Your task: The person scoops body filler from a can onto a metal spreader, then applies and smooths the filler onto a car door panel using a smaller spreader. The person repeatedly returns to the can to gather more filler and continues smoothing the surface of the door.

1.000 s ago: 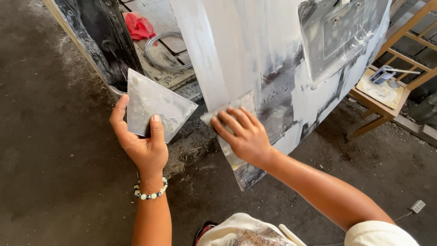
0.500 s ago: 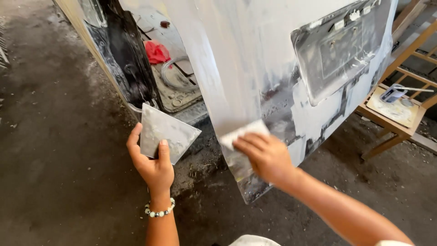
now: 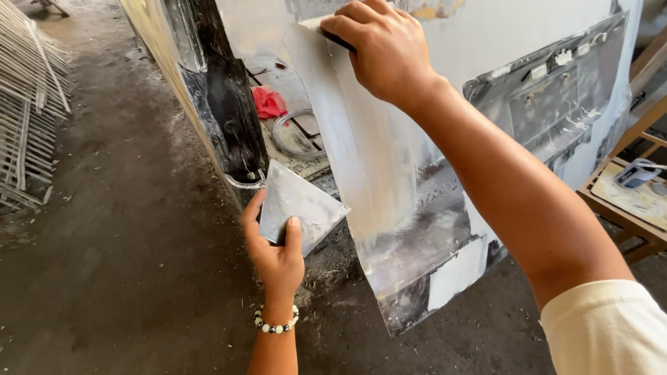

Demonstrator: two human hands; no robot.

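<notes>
My right hand (image 3: 385,45) presses a thin flat spreader blade (image 3: 314,23) against the upper part of a white and grey vehicle body panel (image 3: 500,48), which stands tilted on the floor. A smooth grey band of filler (image 3: 361,160) runs down the panel below the blade. My left hand (image 3: 276,246), with a bead bracelet (image 3: 276,324) on the wrist, holds a square grey metal plate (image 3: 300,203) smeared with filler, low and to the left of the panel.
A dark, glossy car body edge (image 3: 226,104) stands behind the plate, with a red rag (image 3: 269,103) and a coiled hose (image 3: 295,135) beyond it. Wire racks (image 3: 28,104) lie at the left. A wooden frame (image 3: 629,201) with a tool on it stands right. The floor is dusty concrete.
My right hand has swept the spreader from the panel's lower part up to near its top, leaving a smooth streak. My left hand has kept hold of the plate in about the same place.
</notes>
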